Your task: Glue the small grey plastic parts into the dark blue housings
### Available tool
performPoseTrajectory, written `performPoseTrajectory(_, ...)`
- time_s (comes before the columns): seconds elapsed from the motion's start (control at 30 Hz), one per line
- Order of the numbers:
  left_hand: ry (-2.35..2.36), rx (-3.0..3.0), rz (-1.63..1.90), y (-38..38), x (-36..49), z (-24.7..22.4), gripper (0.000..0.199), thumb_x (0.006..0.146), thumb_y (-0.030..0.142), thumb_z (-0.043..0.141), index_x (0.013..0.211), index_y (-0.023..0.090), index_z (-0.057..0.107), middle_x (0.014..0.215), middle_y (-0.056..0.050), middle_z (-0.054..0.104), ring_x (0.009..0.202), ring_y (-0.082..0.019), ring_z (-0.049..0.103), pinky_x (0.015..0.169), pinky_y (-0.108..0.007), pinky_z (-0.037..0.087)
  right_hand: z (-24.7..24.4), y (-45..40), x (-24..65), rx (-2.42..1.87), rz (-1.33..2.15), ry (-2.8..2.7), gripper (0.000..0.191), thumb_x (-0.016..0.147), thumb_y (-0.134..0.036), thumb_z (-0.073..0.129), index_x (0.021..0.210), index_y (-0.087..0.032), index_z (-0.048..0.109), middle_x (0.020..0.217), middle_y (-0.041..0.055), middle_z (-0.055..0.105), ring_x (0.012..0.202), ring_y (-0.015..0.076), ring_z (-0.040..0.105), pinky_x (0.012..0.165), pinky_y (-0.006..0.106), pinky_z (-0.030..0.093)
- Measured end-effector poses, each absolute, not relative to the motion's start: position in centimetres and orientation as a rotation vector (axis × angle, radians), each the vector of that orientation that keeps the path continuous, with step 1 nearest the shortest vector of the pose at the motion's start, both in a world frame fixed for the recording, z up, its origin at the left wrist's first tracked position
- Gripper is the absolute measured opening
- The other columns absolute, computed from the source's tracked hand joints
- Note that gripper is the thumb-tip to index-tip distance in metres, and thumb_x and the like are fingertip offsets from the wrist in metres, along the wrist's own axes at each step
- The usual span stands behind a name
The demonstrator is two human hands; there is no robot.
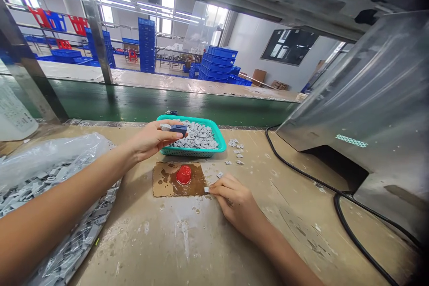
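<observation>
My left hand is closed on a small dark blue plastic part, held over the near left side of a green basket. A light grey end of the held part shows between the fingers. Many small grey plastic pieces fill the basket. My right hand pinches one small grey plastic piece at the right edge of a wet cardboard sheet. On that cardboard sits a small red cup-shaped object, glossy and wet.
Loose grey pieces lie right of the basket. A large plastic bag of grey parts fills the left. At right stand a metal machine housing and a black cable. A green conveyor belt runs behind the table.
</observation>
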State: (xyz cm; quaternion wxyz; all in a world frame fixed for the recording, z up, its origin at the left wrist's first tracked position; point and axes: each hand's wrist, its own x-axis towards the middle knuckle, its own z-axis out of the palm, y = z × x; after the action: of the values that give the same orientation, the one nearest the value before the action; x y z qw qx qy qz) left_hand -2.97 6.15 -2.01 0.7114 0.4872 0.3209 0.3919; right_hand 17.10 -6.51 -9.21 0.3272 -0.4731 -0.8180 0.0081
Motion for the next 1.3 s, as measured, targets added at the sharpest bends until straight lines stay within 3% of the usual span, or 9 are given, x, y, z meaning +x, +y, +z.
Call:
performPoseTrajectory(0.27,0.672,1.098,0.894,6.4,-3.3,-1.9,0.015,0.068,0.007,0.061,0.082,0.013,0.058,0.068,-0.003,0.064,0.069,-0.012,0.063,0.077,-0.028,0.048,-8.5,-6.0,17.2,-1.190,-0.050,-2.002,0.018,0.078,-0.004,0.049,0.077,-0.017,0.061,0.073,0.0033,0.063,0.067,0.0147,0.056,0.064,0.031,0.046)
performPoseTrajectory(0.47,0.703,1.335,0.816,6.0,-2.8,-2.6,0.026,0.060,0.010,0.066,0.084,0.015,0.060,0.075,-0.001,0.061,0.070,-0.011,0.059,0.076,-0.029,0.044,-8.2,-5.8,17.1,-1.203,-0.112,-1.976,0.018,0.078,-0.006,0.049,0.078,-0.018,0.062,0.075,0.0042,0.065,0.069,0.0157,0.057,0.064,0.031,0.048)
performPoseTrajectory(0.6,0.792,1.718,0.791,5.9,-2.6,-3.0,0.020,0.059,0.016,0.066,0.079,0.015,0.060,0.079,-0.001,0.059,0.066,-0.012,0.055,0.066,-0.027,0.042,-8.0,-6.0,16.9,-1.186,-0.070,-2.011,0.019,0.078,-0.006,0.049,0.077,-0.018,0.064,0.075,0.0031,0.066,0.068,0.0148,0.058,0.062,0.030,0.048)
performPoseTrajectory(0.73,0.746,1.742,0.903,5.3,-2.2,-2.7,0.018,0.060,0.018,0.065,0.075,0.015,0.055,0.088,-0.003,0.057,0.071,-0.012,0.055,0.067,-0.027,0.043,-6.8,-6.1,16.8,-1.132,-0.048,-2.073,0.020,0.078,-0.008,0.051,0.076,-0.021,0.066,0.075,0.0016,0.067,0.062,0.0145,0.058,0.057,0.030,0.049)
performPoseTrajectory(0.97,0.588,1.750,0.932,4.2,-1.7,-2.3,0.019,0.061,0.022,0.066,0.072,0.016,0.052,0.074,0.000,0.055,0.071,-0.013,0.054,0.066,-0.027,0.045,-0.6,-4.2,15.3,-1.097,0.128,-1.696,0.013,0.075,-0.016,0.057,0.075,-0.023,0.068,0.078,0.0017,0.068,0.077,0.0179,0.062,0.073,0.033,0.053)
performPoseTrajectory(1.17,0.649,1.726,0.934,4.6,-1.8,-2.8,0.021,0.061,0.023,0.066,0.070,0.017,0.049,0.068,0.002,0.051,0.065,-0.011,0.051,0.063,-0.027,0.044,-0.4,-1.8,14.5,-1.099,0.261,-1.655,0.009,0.070,-0.016,0.061,0.069,-0.021,0.068,0.073,0.0021,0.067,0.071,0.0168,0.063,0.065,0.028,0.055)
performPoseTrajectory(1.3,0.659,1.728,0.927,4.9,-1.8,-2.8,0.023,0.059,0.027,0.069,0.068,0.017,0.051,0.066,0.002,0.053,0.064,-0.012,0.053,0.061,-0.026,0.043,-1.4,-1.2,14.7,-1.130,0.259,-1.689,0.012,0.070,-0.015,0.060,0.070,-0.022,0.069,0.075,0.0019,0.068,0.074,0.0179,0.062,0.065,0.030,0.054)
